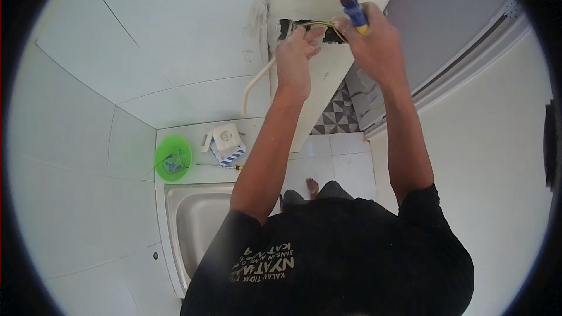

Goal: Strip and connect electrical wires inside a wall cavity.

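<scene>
My right hand [374, 38] is shut on a screwdriver [351, 7] with a blue and yellow handle, its shaft pointing up and left past the frame's top. My left hand [295, 58] pinches yellow and dark wires [316, 23] that come out of a dark opening [285, 28] in the end of a white wall. Both hands meet at that opening, the left hand's fingers just below the wires and the right hand beside them on the right.
A white conduit pipe [253, 85] runs down the wall. On the tiled counter [193, 131] lie a green bowl [172, 157] with small parts, a white socket plate [225, 136] on a box, and a thin screwdriver [219, 165]. A steel sink [193, 222] sits below. A grey door [445, 23] stands at right.
</scene>
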`<state>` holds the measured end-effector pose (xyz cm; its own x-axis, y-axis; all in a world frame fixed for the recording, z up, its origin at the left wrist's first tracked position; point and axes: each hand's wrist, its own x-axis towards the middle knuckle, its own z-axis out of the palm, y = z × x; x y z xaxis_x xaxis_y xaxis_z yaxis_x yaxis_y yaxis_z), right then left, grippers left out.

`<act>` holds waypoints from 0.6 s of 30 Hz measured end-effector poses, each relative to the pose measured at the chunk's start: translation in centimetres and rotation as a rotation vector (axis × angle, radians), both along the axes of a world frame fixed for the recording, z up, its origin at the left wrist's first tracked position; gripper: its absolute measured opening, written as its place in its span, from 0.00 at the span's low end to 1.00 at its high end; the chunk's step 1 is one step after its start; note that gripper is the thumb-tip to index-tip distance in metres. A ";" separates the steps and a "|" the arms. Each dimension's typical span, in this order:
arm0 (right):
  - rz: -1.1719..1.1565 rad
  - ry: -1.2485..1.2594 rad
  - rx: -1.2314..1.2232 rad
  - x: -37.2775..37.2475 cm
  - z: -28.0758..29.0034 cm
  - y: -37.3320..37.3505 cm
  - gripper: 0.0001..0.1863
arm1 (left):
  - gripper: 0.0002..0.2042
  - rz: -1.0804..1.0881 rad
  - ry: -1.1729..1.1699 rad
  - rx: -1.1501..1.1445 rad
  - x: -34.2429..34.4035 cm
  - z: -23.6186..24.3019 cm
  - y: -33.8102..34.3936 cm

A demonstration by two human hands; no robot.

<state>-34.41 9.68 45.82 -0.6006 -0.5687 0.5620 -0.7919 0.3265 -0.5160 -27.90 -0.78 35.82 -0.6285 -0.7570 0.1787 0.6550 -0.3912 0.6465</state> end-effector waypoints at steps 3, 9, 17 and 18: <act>0.083 -0.057 -0.072 2.7 0.5 2.8 0.17 | 0.14 0.029 -0.066 -0.073 0.2 -1.2 -0.1; 0.333 -0.689 -0.008 6.6 -2.2 6.0 0.14 | 0.18 0.208 -0.267 -0.296 1.9 -4.0 0.6; 0.264 -1.005 0.177 4.6 -5.6 2.5 0.11 | 0.13 0.250 -0.013 0.456 2.7 -3.7 -0.1; 0.276 -1.021 0.203 4.0 -5.9 2.0 0.11 | 0.13 0.307 0.030 0.400 2.7 -3.8 -0.3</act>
